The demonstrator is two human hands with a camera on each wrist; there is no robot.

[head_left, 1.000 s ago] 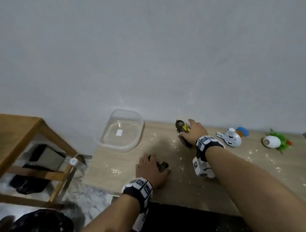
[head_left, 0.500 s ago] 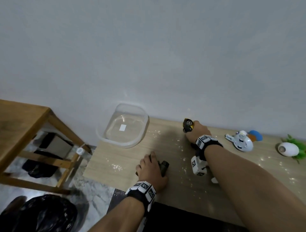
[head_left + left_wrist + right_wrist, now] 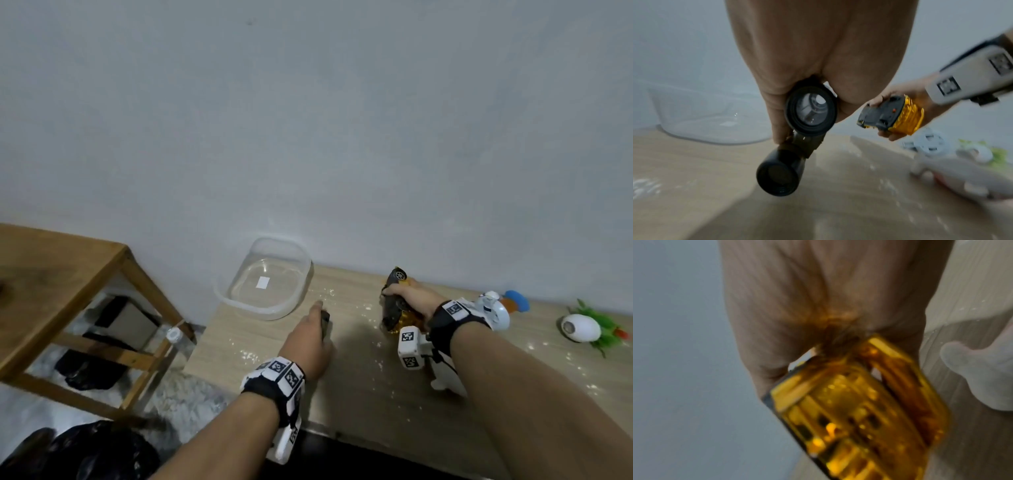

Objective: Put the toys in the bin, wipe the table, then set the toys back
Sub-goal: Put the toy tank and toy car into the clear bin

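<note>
Both toys now lifted off table (image 3: 376,404) | left hand (image 3: 310,339) grips binoculars (image 3: 795,136) | right hand (image 3: 411,301) clutches car (image 3: 394,301) | bin (image 3: 270,308) at 11 o'clock, near table's left edge

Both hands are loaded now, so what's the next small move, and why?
Probably carry the left hand with its small black toy binoculars over the clear plastic bin and release; the bin holds no toys and sits nearest that hand. The right hand grips the yellow toy car.

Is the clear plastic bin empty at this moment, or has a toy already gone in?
Empty. The head view shows through the clear bin to only a white label on its base; the left hand and right hand each hold a toy outside it.
</note>
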